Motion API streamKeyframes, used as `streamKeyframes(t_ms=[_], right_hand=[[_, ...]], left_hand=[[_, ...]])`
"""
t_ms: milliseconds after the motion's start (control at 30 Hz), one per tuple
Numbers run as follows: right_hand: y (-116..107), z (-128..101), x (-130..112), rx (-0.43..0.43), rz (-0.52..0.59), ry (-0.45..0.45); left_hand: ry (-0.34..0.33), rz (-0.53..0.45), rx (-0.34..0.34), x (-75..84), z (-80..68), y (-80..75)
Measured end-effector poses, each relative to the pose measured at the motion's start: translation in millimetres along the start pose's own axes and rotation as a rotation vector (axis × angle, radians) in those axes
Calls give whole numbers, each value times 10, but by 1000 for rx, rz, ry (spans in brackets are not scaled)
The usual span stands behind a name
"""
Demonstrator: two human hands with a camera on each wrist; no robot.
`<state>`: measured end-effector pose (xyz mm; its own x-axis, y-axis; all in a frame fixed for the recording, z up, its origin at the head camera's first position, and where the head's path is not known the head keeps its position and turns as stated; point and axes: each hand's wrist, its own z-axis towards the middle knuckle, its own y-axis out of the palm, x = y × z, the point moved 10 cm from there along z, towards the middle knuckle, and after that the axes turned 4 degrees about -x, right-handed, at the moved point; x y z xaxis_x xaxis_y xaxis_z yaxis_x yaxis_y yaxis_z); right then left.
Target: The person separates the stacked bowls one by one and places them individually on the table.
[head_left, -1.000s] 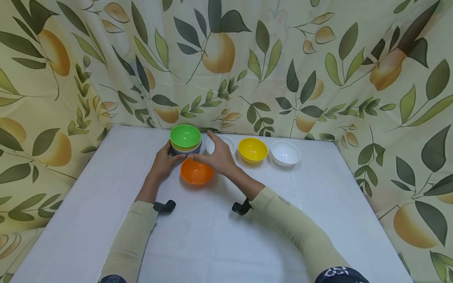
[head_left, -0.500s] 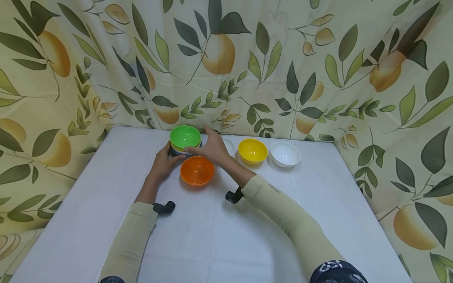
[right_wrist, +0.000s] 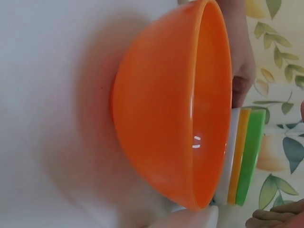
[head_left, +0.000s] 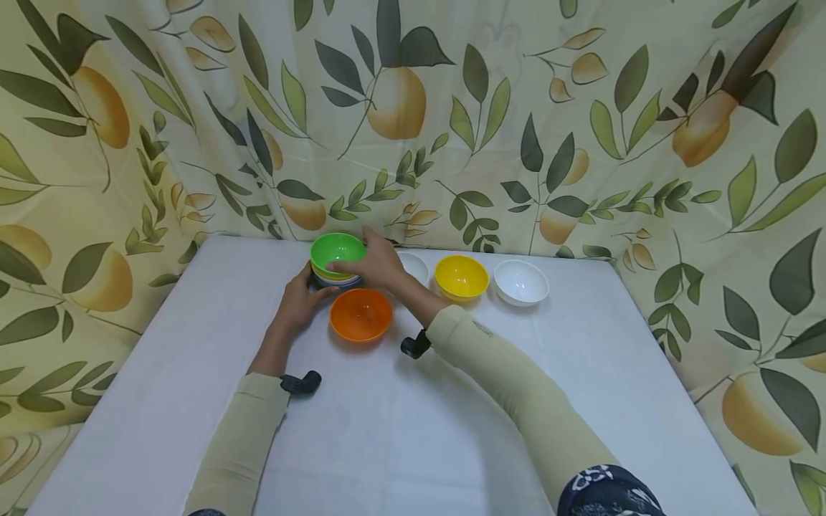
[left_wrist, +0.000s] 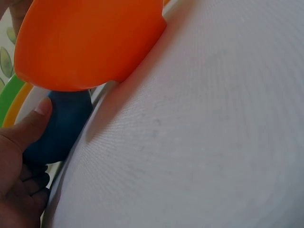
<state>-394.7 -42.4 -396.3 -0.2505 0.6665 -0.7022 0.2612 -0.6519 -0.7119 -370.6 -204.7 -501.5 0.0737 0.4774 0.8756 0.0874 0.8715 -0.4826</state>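
Observation:
A stack of bowls (head_left: 335, 274) stands at the back of the white table (head_left: 413, 430), a green bowl (head_left: 335, 249) on top and a dark blue bowl (left_wrist: 59, 128) at the bottom. My left hand (head_left: 310, 287) grips the stack low on its left side, thumb (left_wrist: 28, 126) on the blue bowl. From the right, my right hand (head_left: 361, 258) reaches over and holds the green bowl's rim, thumb near and fingers far. An orange bowl (head_left: 360, 313) sits upright just in front of the stack, close under both hands, and fills the right wrist view (right_wrist: 161, 114).
To the right of the stack stand a white bowl (head_left: 416, 265), partly hidden by my right hand, a yellow bowl (head_left: 461, 276) and another white bowl (head_left: 520, 281). A leaf-and-fruit curtain (head_left: 516, 129) closes the table in at the back and both sides.
My right hand has moved left and back, from above the orange bowl onto the green bowl's rim. The left hand has stayed at the stack.

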Motion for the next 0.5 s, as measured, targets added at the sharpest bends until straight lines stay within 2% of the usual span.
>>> streamKeyframes(t_ms=[233,400,500], right_hand=[[60,125,-18,10,11,-41],[121,152,-1,-2,75,-50],[150,161,0,-17,71,-59]], left_hand=[[12,8,4,22,-8,-19],[13,2,8,21,-13,-8],[24,0,12,22,-9,-1]])
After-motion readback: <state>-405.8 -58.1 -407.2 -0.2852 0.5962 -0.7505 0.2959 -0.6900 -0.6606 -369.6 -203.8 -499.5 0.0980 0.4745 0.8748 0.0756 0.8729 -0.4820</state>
